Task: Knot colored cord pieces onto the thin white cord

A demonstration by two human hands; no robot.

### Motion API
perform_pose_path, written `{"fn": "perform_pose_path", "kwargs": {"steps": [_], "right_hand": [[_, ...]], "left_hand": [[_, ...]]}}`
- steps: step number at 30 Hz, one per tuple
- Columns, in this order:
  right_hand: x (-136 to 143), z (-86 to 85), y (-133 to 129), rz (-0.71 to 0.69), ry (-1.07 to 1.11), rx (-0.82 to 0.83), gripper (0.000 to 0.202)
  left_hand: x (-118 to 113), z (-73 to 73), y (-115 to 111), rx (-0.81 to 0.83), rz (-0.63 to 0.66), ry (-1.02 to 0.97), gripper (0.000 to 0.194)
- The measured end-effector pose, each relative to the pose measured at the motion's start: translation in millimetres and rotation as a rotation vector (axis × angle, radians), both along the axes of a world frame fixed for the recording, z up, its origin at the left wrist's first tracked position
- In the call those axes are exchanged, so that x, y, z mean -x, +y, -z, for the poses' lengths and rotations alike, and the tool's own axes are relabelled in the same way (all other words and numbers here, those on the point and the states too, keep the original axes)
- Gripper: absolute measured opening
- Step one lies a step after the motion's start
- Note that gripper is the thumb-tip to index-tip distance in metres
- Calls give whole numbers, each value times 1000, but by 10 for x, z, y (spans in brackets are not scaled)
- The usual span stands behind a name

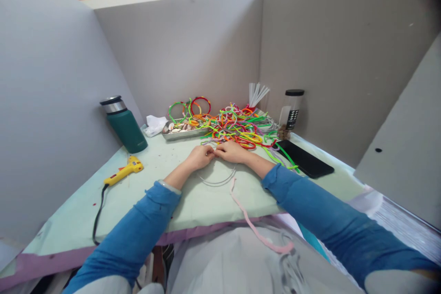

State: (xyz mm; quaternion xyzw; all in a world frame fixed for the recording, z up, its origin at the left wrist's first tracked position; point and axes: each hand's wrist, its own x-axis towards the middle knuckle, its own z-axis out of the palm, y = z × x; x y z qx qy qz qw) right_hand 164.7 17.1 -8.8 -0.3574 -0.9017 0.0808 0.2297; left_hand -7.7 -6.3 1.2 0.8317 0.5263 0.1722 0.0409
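Both hands meet over the middle of the table, fingertips nearly touching. My left hand [202, 156] is closed, pinching a thin grey wire ring [217, 184]. My right hand [230, 150] pinches the same ring at its far side, fingers closed. The ring's near curve hangs toward me, resting on or just above the cloth. A pink fuzzy strip [251, 224] runs from beside the ring over the table edge onto my lap. Just beyond my hands lies a tangled pile of coloured fuzzy strips [237, 121].
A yellow glue gun [124, 171] and green bottle [127, 128] stand at the left. Behind are a metal tray [186, 134], coloured rings [200, 106] and white tissue [155, 125]. At the right are a black phone [306, 160], clear jar [291, 112] and white sticks [257, 94].
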Motion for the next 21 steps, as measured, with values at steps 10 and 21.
{"fn": "perform_pose_path", "kwargs": {"steps": [10, 21], "right_hand": [[3, 15, 16, 1, -9, -5, 31], [3, -3, -7, 4, -6, 1, 31]], "left_hand": [[-1, -6, -12, 4, 3, 1, 25], [4, 7, 3, 1, 4, -5, 25]]}}
